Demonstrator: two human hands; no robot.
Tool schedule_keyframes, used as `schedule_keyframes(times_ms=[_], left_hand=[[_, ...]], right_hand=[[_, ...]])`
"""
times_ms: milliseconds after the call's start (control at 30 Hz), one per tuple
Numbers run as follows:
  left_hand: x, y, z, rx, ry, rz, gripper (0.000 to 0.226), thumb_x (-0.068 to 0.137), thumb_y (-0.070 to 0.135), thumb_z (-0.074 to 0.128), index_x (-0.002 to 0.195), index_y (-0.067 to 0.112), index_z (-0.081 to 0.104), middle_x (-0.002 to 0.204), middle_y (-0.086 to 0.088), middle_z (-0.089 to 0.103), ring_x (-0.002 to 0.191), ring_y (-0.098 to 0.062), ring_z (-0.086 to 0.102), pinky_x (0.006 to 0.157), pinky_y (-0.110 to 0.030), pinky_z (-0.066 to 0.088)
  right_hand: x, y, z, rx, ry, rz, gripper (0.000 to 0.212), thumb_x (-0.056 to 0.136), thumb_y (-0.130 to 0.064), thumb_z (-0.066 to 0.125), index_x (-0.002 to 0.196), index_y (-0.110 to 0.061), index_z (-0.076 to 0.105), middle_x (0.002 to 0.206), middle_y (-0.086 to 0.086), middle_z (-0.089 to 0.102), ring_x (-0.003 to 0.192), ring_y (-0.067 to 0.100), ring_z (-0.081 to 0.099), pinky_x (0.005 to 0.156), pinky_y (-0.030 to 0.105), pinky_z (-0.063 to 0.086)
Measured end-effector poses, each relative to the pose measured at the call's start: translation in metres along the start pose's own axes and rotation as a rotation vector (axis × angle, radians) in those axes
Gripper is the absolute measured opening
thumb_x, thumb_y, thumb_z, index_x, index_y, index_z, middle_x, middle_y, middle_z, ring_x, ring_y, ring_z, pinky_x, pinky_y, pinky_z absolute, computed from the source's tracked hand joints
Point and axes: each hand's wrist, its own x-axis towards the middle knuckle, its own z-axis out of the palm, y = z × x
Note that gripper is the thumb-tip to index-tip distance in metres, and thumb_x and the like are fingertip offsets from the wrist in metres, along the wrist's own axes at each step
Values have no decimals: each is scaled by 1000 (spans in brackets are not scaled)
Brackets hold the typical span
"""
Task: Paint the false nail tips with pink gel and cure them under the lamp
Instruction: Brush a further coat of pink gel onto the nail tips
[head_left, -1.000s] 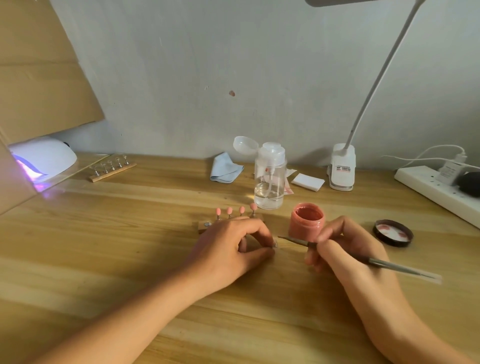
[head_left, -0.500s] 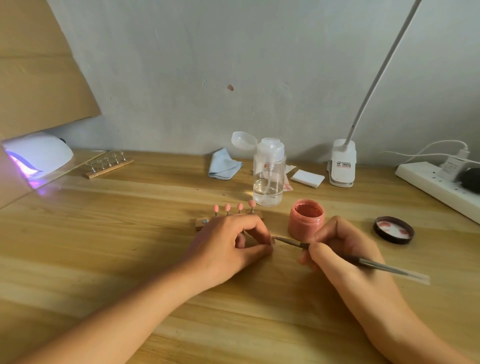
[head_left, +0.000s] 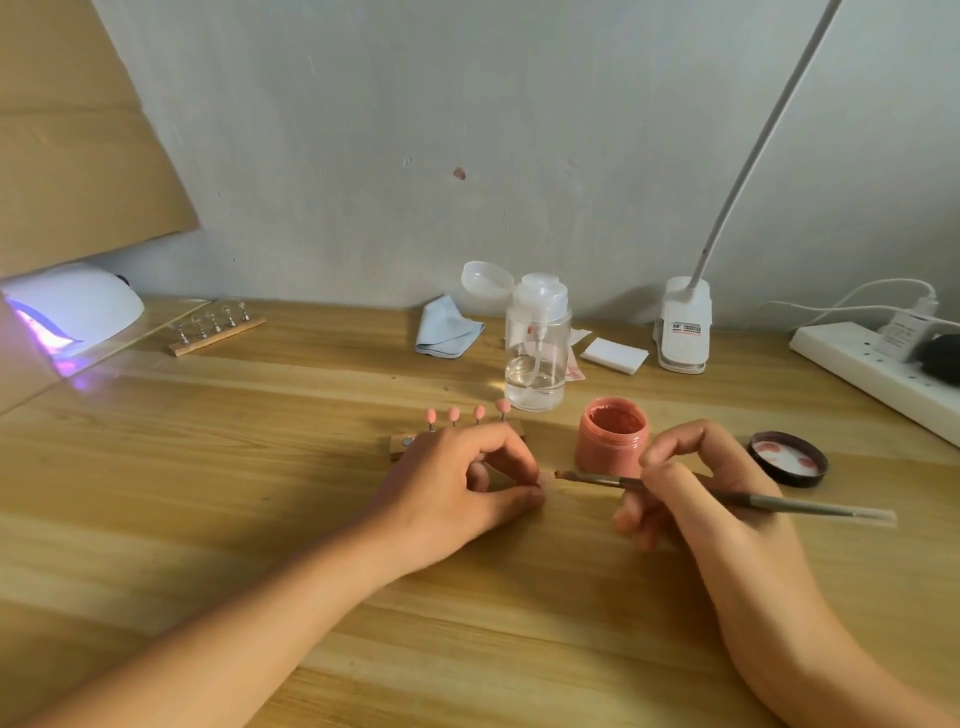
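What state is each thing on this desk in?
Round pink gel jar: open, lid off.
Black round lid: upturned, pink smears inside.
White curing lamp: lit, glowing purple.
Clear plastic pump bottle: cap flipped open, little liquid.
Four upright oval nail tips: painted pink.
Left hand: pinches a small pale nail tip.
Right hand: holds thin metal brush, bristles at that tip.

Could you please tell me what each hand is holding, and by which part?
The right hand grips the brush on its handle, toward the bristle end. The left hand pinches a nail tip between thumb and forefinger; its held part is hidden.
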Motion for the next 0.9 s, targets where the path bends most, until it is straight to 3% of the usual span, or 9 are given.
schedule_keyframes(times_ms=[67,133,233,367,500,600,633,733,900], left_hand=[[1,0,0,2,3,0,21,82,22,81,81,37,66,54,38,53,61,-7,49,72,11,24],[1,0,1,-5,2,-5,22,81,23,81,78,39,66,51,34,52,54,1,42,70,9,27],[1,-2,0,-5,4,-15,23,80,27,82,75,43,67,47,30,50,48,0,39,71,8,27],[2,-4,1,0,18,-27,22,79,32,82,75,49,68,42,21,43,46,-1,38,86,6,20],[4,-5,2,30,32,-13,18,79,33,82,77,46,69,41,19,41,50,0,43,89,8,14],[4,-5,2,46,32,-22,15,80,33,81,79,43,70,41,18,40,59,-24,54,91,10,9],[4,-5,2,44,33,-22,14,80,33,81,80,43,70,41,18,40,58,-24,53,91,9,12],[3,-5,2,33,34,-14,18,80,34,80,84,48,70,41,17,39,51,-1,43,102,0,11],[3,-5,2,31,33,-9,14,80,32,81,82,43,72,42,16,37,51,-2,41,98,6,5]], right_hand=[[0,1,0,18,-12,17,11,92,-1,54,81,-2,52,59,18,65,52,20,56,51,21,49],[0,2,1,13,-26,30,13,92,1,53,79,0,51,59,20,66,52,19,57,51,21,49],[0,1,2,-1,-56,31,11,94,0,53,82,1,51,62,21,68,54,20,58,53,22,50],[0,1,4,-47,-87,21,10,94,-2,54,86,3,52,65,18,70,55,19,58,57,23,50],[0,2,3,-40,-82,13,10,93,-1,54,85,4,51,64,18,70,55,18,57,56,21,50],[-1,2,3,-42,-90,3,10,93,-2,54,85,4,51,65,18,71,55,17,57,56,21,50],[-1,2,3,-41,-88,0,10,93,-3,54,85,3,51,65,18,71,55,17,57,56,21,50],[0,2,3,-53,-97,6,10,93,-3,54,85,2,52,65,16,71,56,16,57,57,20,50],[0,3,4,-39,-87,-9,9,93,-1,54,84,2,53,64,17,71,55,15,57,56,19,50]])
